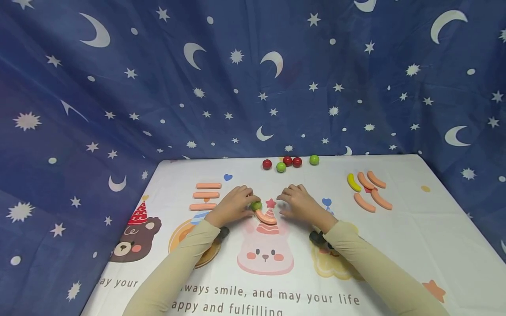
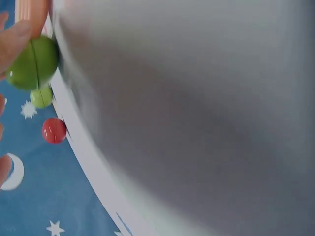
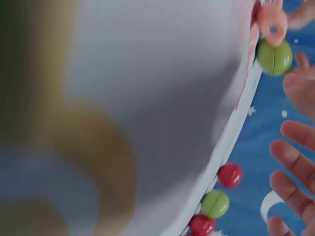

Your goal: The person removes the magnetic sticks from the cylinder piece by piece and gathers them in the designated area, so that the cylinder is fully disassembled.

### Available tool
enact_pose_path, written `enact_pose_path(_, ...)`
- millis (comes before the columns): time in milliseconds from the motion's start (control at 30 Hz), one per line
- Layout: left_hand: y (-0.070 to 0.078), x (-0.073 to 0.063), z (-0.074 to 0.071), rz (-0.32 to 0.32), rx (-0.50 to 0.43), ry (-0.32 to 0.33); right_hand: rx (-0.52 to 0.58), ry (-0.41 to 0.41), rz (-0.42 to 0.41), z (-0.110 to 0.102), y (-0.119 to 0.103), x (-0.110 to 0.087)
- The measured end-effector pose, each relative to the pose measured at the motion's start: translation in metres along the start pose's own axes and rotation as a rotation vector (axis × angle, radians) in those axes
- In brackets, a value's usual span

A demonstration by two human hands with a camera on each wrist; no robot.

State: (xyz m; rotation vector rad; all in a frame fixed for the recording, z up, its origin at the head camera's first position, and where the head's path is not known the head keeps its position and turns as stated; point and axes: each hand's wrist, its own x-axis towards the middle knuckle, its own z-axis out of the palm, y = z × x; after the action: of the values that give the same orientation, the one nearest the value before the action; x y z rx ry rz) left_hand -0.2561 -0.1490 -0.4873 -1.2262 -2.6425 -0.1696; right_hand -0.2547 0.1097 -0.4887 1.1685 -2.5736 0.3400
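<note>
My left hand [image 1: 233, 205] pinches a green ball [image 1: 256, 205] with a seam round it. Against the ball sits the upper end of a curved pink rod [image 1: 267, 218], which bends down to the right over the printed party hat. In the left wrist view the thumb [image 2: 15, 42] lies where ball and rod meet. My right hand [image 1: 302, 204] is to the right of these pieces, fingers spread and relaxed, holding nothing. From the right wrist view, the rod's near end [image 3: 272, 28] shows a small round hole, with the green ball [image 3: 274, 58] beside it.
Several red balls [image 1: 267, 164] and green balls [image 1: 314, 159] lie along the table's back edge. Three straight pink rods [image 1: 206, 195] are at left. At right lie several curved pink rods [image 1: 381, 199] and a yellow one [image 1: 353, 182]. A starry blue curtain [image 1: 237, 87] hangs behind.
</note>
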Motion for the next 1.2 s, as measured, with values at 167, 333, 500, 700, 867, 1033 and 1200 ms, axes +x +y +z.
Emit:
enact_pose_path(167,-0.006,0.001,-0.001,-0.033,0.014,-0.008,0.002,-0.033,-0.068,0.002,-0.015,0.000)
enact_pose_path(333,-0.006,0.005,0.002,-0.039,0.029,-0.041,0.002,-0.118,-0.108,0.004,-0.027,0.004)
enact_pose_path(500,-0.003,0.006,0.003,-0.059,0.026,-0.062,-0.049,-0.202,-0.128,0.005,-0.032,0.008)
enact_pose_path(700,0.002,0.006,0.000,-0.056,0.044,-0.071,-0.073,-0.229,-0.120,0.009,-0.029,0.008)
enact_pose_path(867,0.006,0.005,0.000,-0.001,0.118,-0.075,-0.061,-0.223,-0.095,0.009,-0.021,0.005)
enact_pose_path(1033,0.010,0.006,0.001,0.055,0.176,-0.070,-0.021,-0.215,-0.106,0.007,-0.014,0.000)
enact_pose_path(1200,0.016,0.006,0.002,0.066,0.167,-0.090,0.014,-0.198,-0.141,0.004,-0.012,-0.003)
